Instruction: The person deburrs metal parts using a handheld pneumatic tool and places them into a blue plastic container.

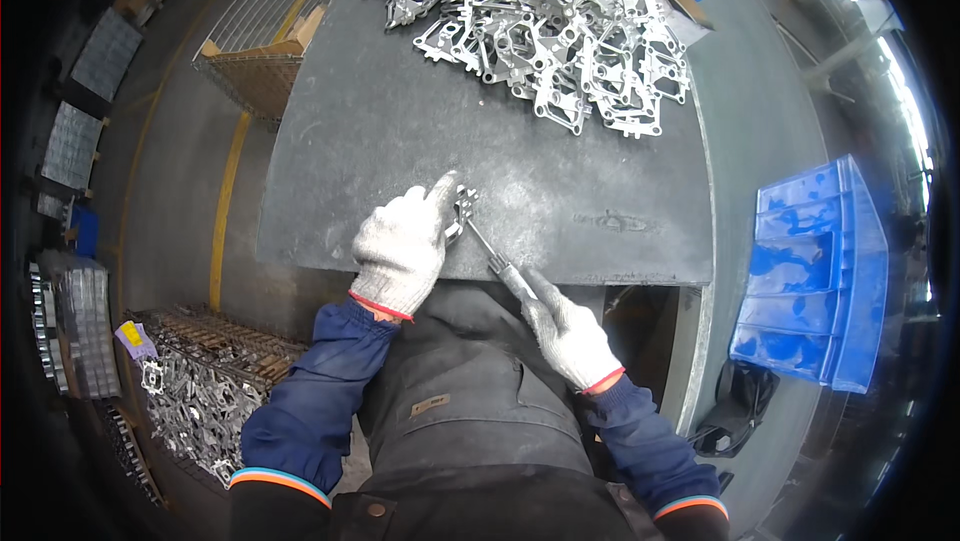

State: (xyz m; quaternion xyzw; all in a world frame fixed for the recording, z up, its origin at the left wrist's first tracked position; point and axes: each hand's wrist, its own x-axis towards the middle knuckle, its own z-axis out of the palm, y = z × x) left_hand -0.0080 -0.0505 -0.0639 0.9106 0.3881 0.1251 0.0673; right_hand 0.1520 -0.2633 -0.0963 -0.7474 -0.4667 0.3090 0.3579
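Note:
My left hand (402, 243), in a white knit glove with a red cuff, is closed around a small silver cast-metal bracket (464, 209) near the front edge of the dark table (370, 141). My hand covers part of the bracket. From the right, my right hand (570, 336), gloved alike, grips a slim hand tool (508, 272) with a grey handle and a thin straight metal shaft. The shaft's tip is at the bracket, close to my left fingers. Whether the tool is a file or a scraper cannot be made out.
A large heap of silver metal brackets (560, 36) covers the table's far side. On the right stands a blue plastic bin (800, 261). A wire crate full of metal parts (195, 406) sits low at left, with a wire cage (270, 21) beyond the table's left edge.

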